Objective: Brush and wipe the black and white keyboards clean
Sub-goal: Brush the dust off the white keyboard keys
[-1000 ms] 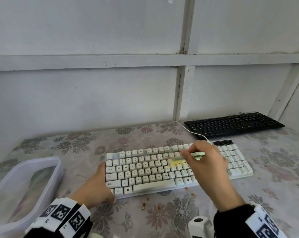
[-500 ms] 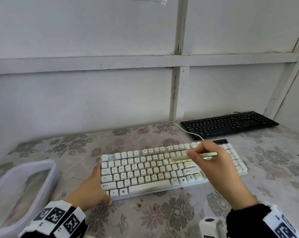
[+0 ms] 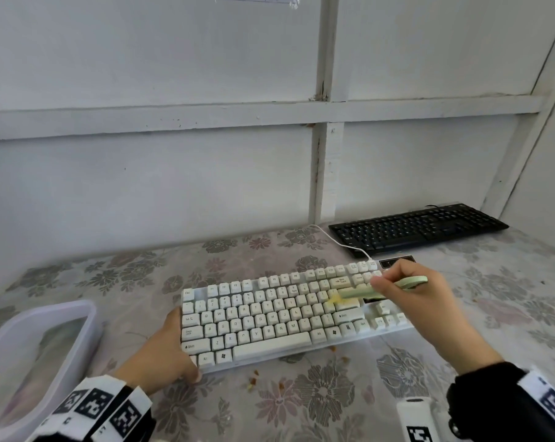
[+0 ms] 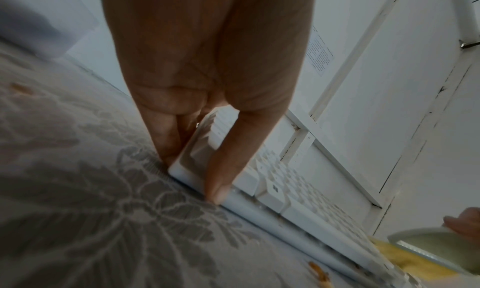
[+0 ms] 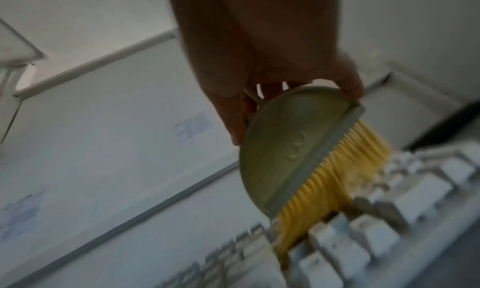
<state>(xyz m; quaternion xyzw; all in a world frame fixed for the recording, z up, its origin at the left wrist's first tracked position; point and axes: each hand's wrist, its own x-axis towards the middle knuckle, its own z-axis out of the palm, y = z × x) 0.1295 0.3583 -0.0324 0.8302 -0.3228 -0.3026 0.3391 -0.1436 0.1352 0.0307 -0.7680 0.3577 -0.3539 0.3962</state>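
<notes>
The white keyboard (image 3: 269,317) lies in front of me on the flowered table, its white cable running back. My left hand (image 3: 164,349) grips its near-left corner (image 4: 187,169), thumb on the front edge and fingers along the left side. My right hand (image 3: 410,301) pinches a pale green brush (image 3: 375,290) with yellow bristles (image 5: 335,181). The bristles press on the keys at the keyboard's right part. The black keyboard (image 3: 416,229) sits at the back right against the wall, untouched.
A translucent plastic tub (image 3: 30,362) stands at the left near edge. Brown crumbs (image 3: 269,378) lie on the tablecloth just in front of the white keyboard. A white wall with battens (image 3: 324,138) closes the back. A white tagged device (image 3: 416,419) is at the bottom right.
The brush and my right hand have moved right along the white keyboard, from its middle keys to its right part. My left hand has kept its hold on the left corner.
</notes>
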